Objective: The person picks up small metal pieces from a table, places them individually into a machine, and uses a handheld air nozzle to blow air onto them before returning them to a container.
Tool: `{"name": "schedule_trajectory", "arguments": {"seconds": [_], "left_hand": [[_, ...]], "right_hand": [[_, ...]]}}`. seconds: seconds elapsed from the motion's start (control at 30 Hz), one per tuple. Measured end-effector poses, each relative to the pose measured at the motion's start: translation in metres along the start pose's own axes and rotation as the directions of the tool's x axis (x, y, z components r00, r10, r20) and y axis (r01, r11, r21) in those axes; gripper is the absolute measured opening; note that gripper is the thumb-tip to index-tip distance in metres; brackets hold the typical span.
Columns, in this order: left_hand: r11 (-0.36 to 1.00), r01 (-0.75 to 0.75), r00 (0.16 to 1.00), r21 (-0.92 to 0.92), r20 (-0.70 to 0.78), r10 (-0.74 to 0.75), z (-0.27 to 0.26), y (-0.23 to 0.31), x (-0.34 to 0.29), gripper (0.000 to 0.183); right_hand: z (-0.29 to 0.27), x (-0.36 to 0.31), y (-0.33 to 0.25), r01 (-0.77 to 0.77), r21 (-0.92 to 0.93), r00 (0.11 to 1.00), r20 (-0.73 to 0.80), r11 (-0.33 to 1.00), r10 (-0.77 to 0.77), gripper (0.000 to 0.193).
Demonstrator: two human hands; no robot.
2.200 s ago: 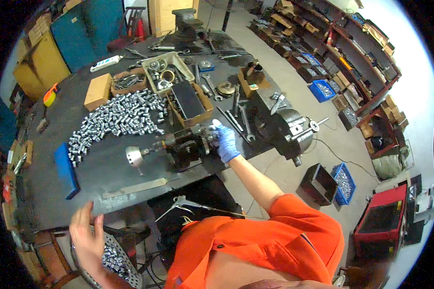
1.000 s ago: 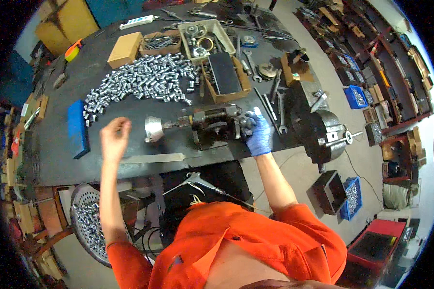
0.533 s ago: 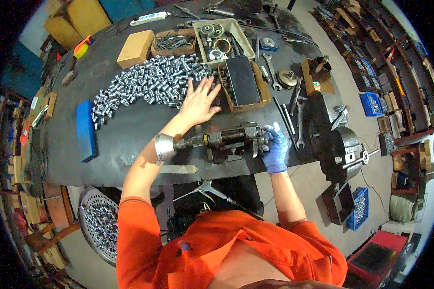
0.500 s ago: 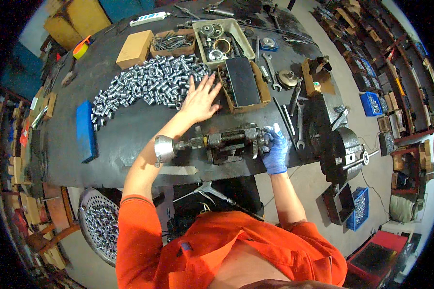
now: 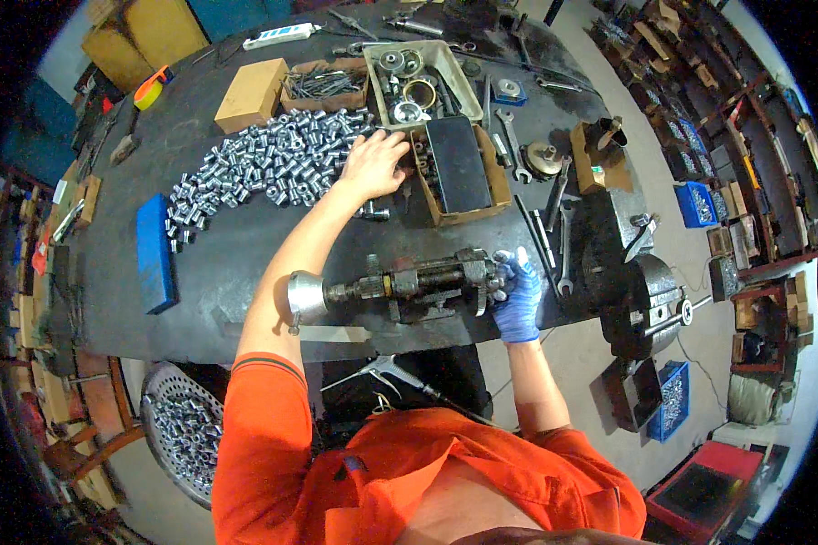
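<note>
Bent over the right end of a pile of small shiny metal sleeves (image 5: 273,163) is my bare left hand (image 5: 374,168). Its fingers are curled and drawn together; whatever lies beneath them is hidden. A few loose sleeves (image 5: 374,213) lie just below its wrist. My right hand (image 5: 519,304), in a blue-and-white glove, is closed around the right end of a dark metal spindle fixture (image 5: 436,280) near the bench's front edge. The fixture's left end carries a silver cone-shaped cup (image 5: 306,297), which overlaps my left forearm in view.
A cardboard box with a black phone-like slab (image 5: 457,163) stands right of my left hand. Behind are a parts tray (image 5: 464,86) and a yellowish box (image 5: 250,94). A blue block (image 5: 156,254) lies left, wrenches (image 5: 565,250) right, beside a bench vise (image 5: 650,295).
My left hand's spread fingers have curled in, and it has shifted slightly at the pile's edge. Some sleeves now show below its wrist. My right hand stays on the fixture's end.
</note>
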State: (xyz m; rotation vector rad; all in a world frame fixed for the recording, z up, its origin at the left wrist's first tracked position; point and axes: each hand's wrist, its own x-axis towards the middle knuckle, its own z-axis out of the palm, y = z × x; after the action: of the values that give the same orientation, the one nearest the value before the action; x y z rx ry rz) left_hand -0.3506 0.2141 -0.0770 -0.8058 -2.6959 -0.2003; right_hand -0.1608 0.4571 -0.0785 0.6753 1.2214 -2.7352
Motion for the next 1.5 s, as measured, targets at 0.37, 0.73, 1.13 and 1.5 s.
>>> {"name": "schedule_trajectory", "arguments": {"seconds": [0.37,0.73,1.13,1.5], "left_hand": [[0.988,0.116,0.988,0.102,0.088,-0.125,-0.011,0.015,0.001,0.040],[0.993,0.106,0.987,0.046,-0.123,-0.100,0.004,0.011,-0.024,0.019],[0.996,0.075,0.993,-0.055,-0.087,-0.079,-0.034,0.012,-0.090,0.018],[0.991,0.064,0.968,-0.118,-0.234,-0.091,-0.045,-0.017,-0.069,0.027]], "right_hand": [[0.000,-0.001,0.000,0.028,0.007,1.000,0.002,1.000,-0.028,0.038],[-0.004,-0.003,0.002,0.040,0.010,0.999,0.027,0.999,-0.040,0.039],[0.000,-0.005,0.002,0.023,0.068,0.997,0.077,0.997,-0.028,0.036],[0.000,-0.002,0.003,0.052,-0.026,0.998,0.022,0.998,-0.051,0.038]]}}
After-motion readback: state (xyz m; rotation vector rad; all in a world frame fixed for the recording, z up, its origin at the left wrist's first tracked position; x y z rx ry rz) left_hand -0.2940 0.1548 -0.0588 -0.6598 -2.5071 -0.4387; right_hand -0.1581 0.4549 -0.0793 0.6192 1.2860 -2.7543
